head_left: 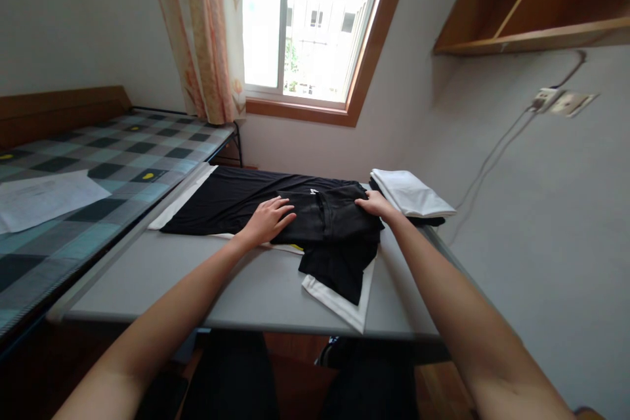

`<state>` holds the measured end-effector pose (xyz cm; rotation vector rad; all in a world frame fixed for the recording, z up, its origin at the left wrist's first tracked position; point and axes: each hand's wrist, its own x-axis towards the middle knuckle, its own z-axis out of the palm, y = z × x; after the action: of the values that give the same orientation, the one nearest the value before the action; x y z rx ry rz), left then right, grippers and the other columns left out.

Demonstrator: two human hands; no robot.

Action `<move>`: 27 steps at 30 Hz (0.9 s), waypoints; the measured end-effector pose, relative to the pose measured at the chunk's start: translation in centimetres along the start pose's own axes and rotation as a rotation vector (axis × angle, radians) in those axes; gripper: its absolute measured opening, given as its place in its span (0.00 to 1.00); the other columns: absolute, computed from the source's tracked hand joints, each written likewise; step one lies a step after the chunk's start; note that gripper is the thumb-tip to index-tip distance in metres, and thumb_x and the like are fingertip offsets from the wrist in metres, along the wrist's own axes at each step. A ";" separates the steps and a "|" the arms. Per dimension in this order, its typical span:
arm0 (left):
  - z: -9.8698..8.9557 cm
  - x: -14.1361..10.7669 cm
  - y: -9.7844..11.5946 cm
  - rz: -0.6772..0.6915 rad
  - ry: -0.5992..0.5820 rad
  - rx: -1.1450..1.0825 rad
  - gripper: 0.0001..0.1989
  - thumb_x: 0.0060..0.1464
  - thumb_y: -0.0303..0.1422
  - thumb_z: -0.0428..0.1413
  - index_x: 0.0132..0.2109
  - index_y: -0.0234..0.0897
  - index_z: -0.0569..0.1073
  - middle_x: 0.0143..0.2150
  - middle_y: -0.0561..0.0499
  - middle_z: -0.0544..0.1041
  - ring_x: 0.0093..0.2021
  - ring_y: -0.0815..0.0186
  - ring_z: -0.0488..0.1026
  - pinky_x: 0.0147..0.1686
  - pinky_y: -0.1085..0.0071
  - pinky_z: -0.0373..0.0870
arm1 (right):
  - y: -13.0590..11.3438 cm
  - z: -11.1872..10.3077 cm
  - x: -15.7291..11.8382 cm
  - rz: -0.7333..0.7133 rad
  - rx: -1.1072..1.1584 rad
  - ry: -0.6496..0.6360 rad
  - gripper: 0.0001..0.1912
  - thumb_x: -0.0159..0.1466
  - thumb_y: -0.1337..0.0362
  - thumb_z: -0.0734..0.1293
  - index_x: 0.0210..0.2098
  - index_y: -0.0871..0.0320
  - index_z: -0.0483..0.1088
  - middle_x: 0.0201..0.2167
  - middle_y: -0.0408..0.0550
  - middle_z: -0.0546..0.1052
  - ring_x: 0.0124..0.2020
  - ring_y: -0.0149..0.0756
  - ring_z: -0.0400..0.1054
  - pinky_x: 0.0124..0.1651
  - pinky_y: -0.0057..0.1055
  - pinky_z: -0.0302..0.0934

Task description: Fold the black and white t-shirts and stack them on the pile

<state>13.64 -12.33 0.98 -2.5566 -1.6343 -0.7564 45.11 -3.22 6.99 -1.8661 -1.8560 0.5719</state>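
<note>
A black T-shirt (pixel 241 188) lies spread sideways on the grey table, a sleeve pointing toward me. White cloth (pixel 339 307) shows beneath its edges. On the upper part of the shirt rests a folded black garment (pixel 344 207) with a pocket slit and a small white mark; its exact kind is unclear. My left hand (pixel 268 220) lies on the left end of this folded garment, fingers stretched out and open. At its far right corner, my right hand (pixel 377 203) is closed on the cloth, thumb and fingers pinching the edge.
Folded white and black clothes (pixel 411 193) are stacked at the table's back right, by the wall. The grey table (pixel 147 282) adjoins a bed (pixel 162 144) with a checked cover, where a paper sheet (pixel 49 197) lies. A wooden shelf (pixel 531 36) juts out at upper right.
</note>
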 end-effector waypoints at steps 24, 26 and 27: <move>-0.2 0.8 -1.0 -0.655 0.081 -1.109 0.38 0.47 0.34 0.63 0.64 0.40 0.60 0.45 0.45 0.76 0.40 0.62 0.75 0.28 0.76 0.68 | -7.2 7.6 -3.6 -0.349 0.071 -0.017 0.19 0.63 0.58 0.67 0.50 0.62 0.73 0.46 0.57 0.77 0.47 0.40 0.72 0.52 0.34 0.64; -0.4 0.7 -0.8 -0.609 0.060 -1.134 0.40 0.46 0.31 0.62 0.66 0.42 0.58 0.43 0.47 0.75 0.39 0.63 0.75 0.28 0.76 0.70 | -5.8 9.0 -3.8 -0.381 0.063 0.023 0.23 0.64 0.57 0.66 0.55 0.61 0.70 0.53 0.59 0.72 0.54 0.42 0.68 0.57 0.35 0.61; -0.4 0.7 -0.7 -0.606 0.044 -1.144 0.40 0.46 0.30 0.61 0.66 0.44 0.57 0.42 0.48 0.74 0.38 0.63 0.75 0.29 0.74 0.71 | -5.3 9.6 -3.9 -0.395 0.057 0.031 0.25 0.64 0.56 0.65 0.57 0.60 0.69 0.56 0.59 0.70 0.57 0.43 0.66 0.59 0.36 0.59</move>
<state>13.11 -11.51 1.49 -2.3974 -2.4700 -2.3356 35.13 -6.90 2.15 -1.4078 -2.0875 0.4482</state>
